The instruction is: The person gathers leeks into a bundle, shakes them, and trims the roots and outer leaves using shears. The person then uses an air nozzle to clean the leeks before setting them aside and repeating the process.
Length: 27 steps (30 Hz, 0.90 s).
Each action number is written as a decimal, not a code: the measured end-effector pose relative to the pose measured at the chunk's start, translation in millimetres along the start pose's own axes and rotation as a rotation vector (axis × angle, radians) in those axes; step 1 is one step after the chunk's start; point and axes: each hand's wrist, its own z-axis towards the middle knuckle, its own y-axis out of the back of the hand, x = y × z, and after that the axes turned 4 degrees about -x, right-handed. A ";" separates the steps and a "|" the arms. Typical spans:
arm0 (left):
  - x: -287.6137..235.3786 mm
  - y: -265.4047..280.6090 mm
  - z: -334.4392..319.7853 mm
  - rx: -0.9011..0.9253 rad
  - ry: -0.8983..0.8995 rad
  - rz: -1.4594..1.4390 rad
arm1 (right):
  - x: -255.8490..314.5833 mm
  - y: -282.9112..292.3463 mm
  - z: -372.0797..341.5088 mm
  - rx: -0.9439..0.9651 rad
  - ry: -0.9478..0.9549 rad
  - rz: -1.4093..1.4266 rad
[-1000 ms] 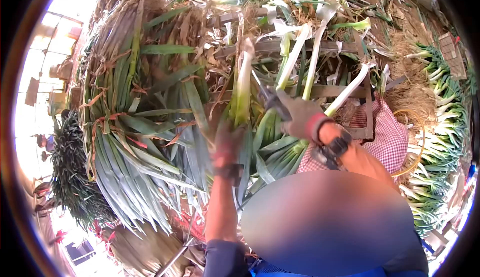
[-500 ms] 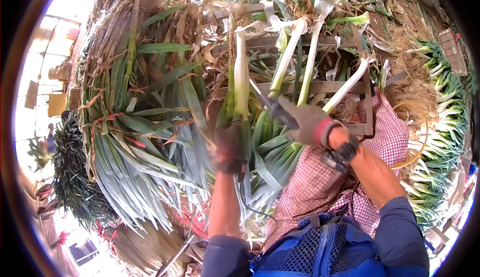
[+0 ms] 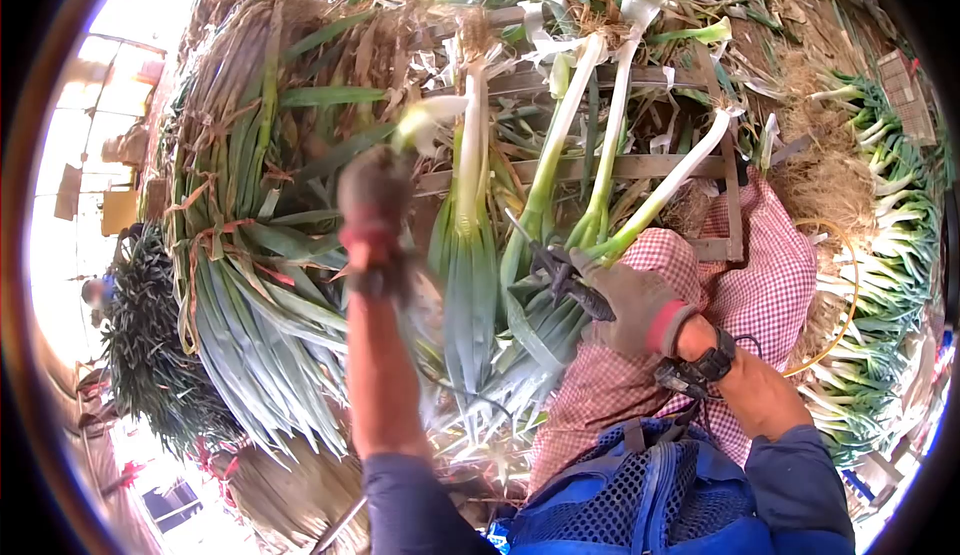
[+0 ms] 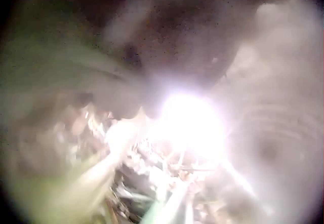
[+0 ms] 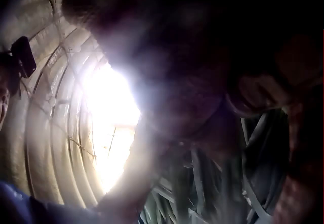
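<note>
In the head view my left hand (image 3: 375,195), gloved and blurred, is raised at centre left. It grips a pale stripped leek leaf (image 3: 430,120), whose white end juts out past the fingers toward the right. Just right of it a leek (image 3: 470,155) lies with its white stem away from me and its green leaves toward me. My gloved right hand (image 3: 640,300) holds a knife (image 3: 575,280) by its dark handle, the thin blade pointing up and left over leek leaves. More leeks (image 3: 610,145) lie fanned out beyond this hand. Both wrist views are blurred and glare-filled.
A big tied bundle of leeks (image 3: 240,225) stands at left, with dark green leaves (image 3: 160,345) behind it. A wooden frame (image 3: 650,167) lies under the leek stems. At right are a yellow hoop (image 3: 855,295) and a long row of leeks (image 3: 885,245). Checked cloth (image 3: 760,275) covers my legs.
My left hand has let go of the leek at the centre and swung left and up with a leaf. My right hand has drawn slightly toward me with the knife.
</note>
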 end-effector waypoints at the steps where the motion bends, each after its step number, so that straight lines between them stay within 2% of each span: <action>1: -21.5 31.2 27.2 0.004 0.089 0.224 | 0.6 -0.6 1.1 -0.035 -0.016 0.049; 2: -18.0 43.5 44.6 -0.210 0.003 0.212 | 5.0 2.7 1.4 -0.033 -0.011 0.048; 3: -12.0 48.3 59.9 -0.495 -0.124 0.518 | 11.2 9.8 1.8 -0.028 -0.064 0.068; 5: -3.4 47.9 66.6 -0.441 -0.082 0.457 | 9.7 9.3 5.7 -0.026 -0.121 0.092; 7: 4.9 12.0 35.5 -0.133 0.042 -0.024 | -4.5 -6.0 15.1 -0.183 -0.067 0.143; 9: -20.2 -12.0 -23.0 0.322 0.346 -0.198 | 9.3 13.0 15.5 -0.142 -0.083 0.131; 10: -11.2 -50.1 -55.5 0.304 0.168 -0.091 | 11.8 17.0 19.3 -0.123 -0.076 0.118; 11: 0.8 -73.0 -82.3 0.518 0.303 -0.026 | 13.0 21.1 25.5 -0.104 -0.067 0.102; 12: -16.6 -70.5 -107.4 0.369 0.192 0.059 | 10.7 23.0 36.0 -0.141 -0.063 0.101; 13: -21.0 -70.9 -114.6 0.371 0.194 0.058 | 12.5 29.6 43.1 -0.138 -0.064 0.100; 15: -34.8 -62.2 -116.5 0.376 0.458 -0.080 | 19.2 47.6 62.3 -0.121 -0.115 0.137; 16: -52.3 -53.9 -120.0 0.398 0.533 -0.103 | 15.8 54.4 83.1 -0.172 -0.105 0.087; 17: -41.3 -66.9 -125.5 0.399 0.523 -0.214 | 13.7 60.7 103.7 -0.224 -0.094 0.038; 18: -47.2 -66.3 -125.7 0.423 0.535 -0.180 | 22.6 71.9 110.1 -0.228 -0.143 0.021; 22: -75.6 -51.2 -123.7 0.504 0.606 -0.189 | 16.8 81.3 144.8 -0.254 -0.140 0.068; 27: -76.6 -51.0 -129.8 0.435 0.574 -0.229 | 15.9 85.6 154.4 -0.246 -0.127 0.021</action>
